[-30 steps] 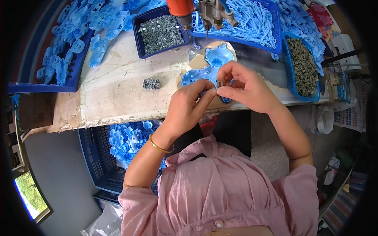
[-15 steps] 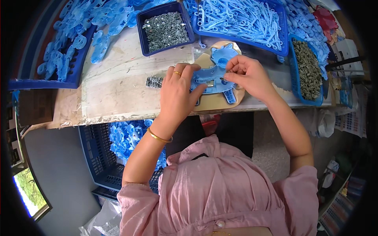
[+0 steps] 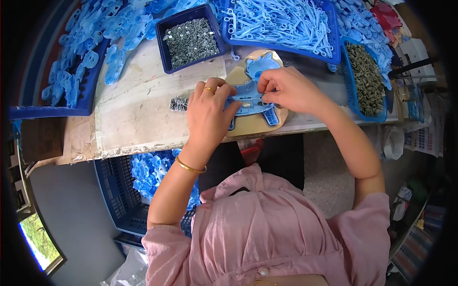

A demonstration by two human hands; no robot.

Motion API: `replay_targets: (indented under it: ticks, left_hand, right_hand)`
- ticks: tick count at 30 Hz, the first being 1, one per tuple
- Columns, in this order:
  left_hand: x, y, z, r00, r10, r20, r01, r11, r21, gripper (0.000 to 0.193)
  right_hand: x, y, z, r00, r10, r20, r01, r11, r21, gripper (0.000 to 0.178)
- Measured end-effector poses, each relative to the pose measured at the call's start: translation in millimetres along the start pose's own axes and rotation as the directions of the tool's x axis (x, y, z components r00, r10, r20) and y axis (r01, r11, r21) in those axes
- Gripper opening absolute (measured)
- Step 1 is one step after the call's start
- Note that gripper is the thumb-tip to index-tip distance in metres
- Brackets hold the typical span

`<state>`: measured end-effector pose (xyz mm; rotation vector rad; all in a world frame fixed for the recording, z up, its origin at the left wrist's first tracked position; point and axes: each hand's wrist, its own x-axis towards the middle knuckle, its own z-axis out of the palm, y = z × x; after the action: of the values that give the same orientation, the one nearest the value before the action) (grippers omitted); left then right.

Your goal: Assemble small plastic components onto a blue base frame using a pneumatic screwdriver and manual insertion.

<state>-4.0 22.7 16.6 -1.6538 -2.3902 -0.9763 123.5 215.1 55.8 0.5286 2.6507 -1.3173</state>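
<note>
"How are the hands posed?"

"Both forearms reach forward from pink sleeves; the left hand, with a ring and a bangle on its wrist, arches palm down, its thumb held apart from the curved fingers, the tips at the left end of a blue plastic shell; the right hand comes in from the right, thumb and fingers bunched close over the shell's middle; I cannot tell whether they pinch anything."

"Where is the shell, and what room is there?"

"It lies hollow side up on a tan base, just beside the table's near edge; a small heap of grey metal bits sits just left of the left hand, with bare tabletop beyond it; a dark blue tray of small metal pieces and a wider blue tray of light blue sticks bound the far side; a lighter blue tray of metal clips stands to the right."

"And the surface and room?"

"The table is pale, worn and stained; blue parts pile along its far corners; below, left of the person's lap, a crate holds more; a grey wall and a bright window lie lower left."
</note>
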Motion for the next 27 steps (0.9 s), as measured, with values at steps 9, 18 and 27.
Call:
replay_targets:
  ticks: [9, 18, 27]
  left_hand:
    - [3.0, 10.4, -3.6, 1.0, 0.03, 0.004, -0.03, 0.981, 0.194, 0.01]
    - [-4.7, 13.1, -0.3, 0.975, 0.094, -0.2, -0.055, 0.98, 0.192, 0.018]
    - [30.0, -48.7, -28.0, 0.962, 0.046, -0.268, 0.036, 0.956, 0.292, 0.007]
  right_hand:
    - [5.9, -1.6, -4.2, 0.986, -0.158, -0.063, 0.109, 0.871, -0.478, 0.019]
    - [20.7, -118.9, 33.8, 0.043, -0.742, -0.669, 0.455, 0.611, -0.648, 0.039]
    - [95.5, -142.2, 9.1, 0.014, -0.557, -0.831, 0.63, 0.65, -0.425, 0.064]
